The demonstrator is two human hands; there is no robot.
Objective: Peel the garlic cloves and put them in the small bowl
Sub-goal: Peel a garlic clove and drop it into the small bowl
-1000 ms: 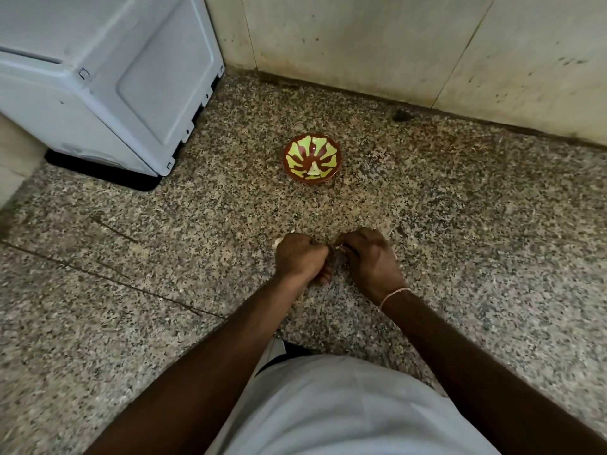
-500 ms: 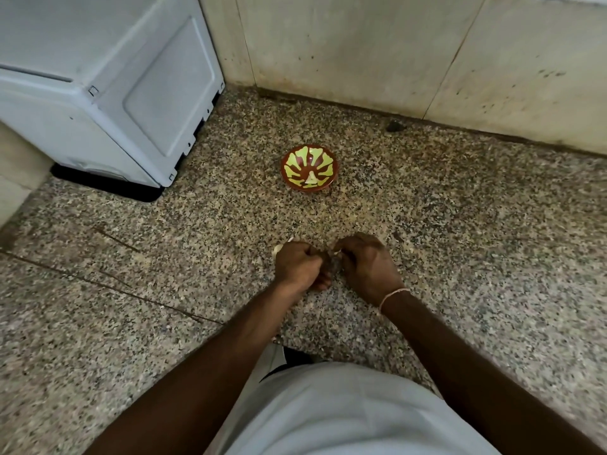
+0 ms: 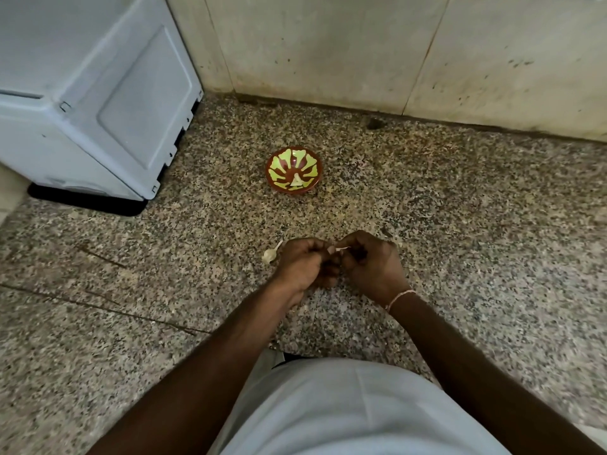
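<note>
clove: small pale papery-skinned garlic clove [image 3: 340, 250] pinched between left hand [image 3: 303, 267] and right hand [image 3: 372, 266].
handling: judged light, slippery; skin best taken at the tip.

— Where's the bowl [image 3: 293, 170]?
— On the floor [image 3: 460, 224], beyond both hands, near the wall [image 3: 328, 54]. One peeled clove [image 3: 296, 182] lies in it.
— And the appliance [image 3: 92, 93]?
— Far left, against the wall.
— Any other garlic?
— One clove [image 3: 270, 255] on the floor, just left of the left hand [image 3: 303, 266]; the right hand [image 3: 371, 264] touches the left.

Speckled stone floor [image 3: 460, 224], matt; small bowl [image 3: 293, 169] glossy, perhaps glazed clay; appliance [image 3: 98, 93] smooth grey plastic.
</note>
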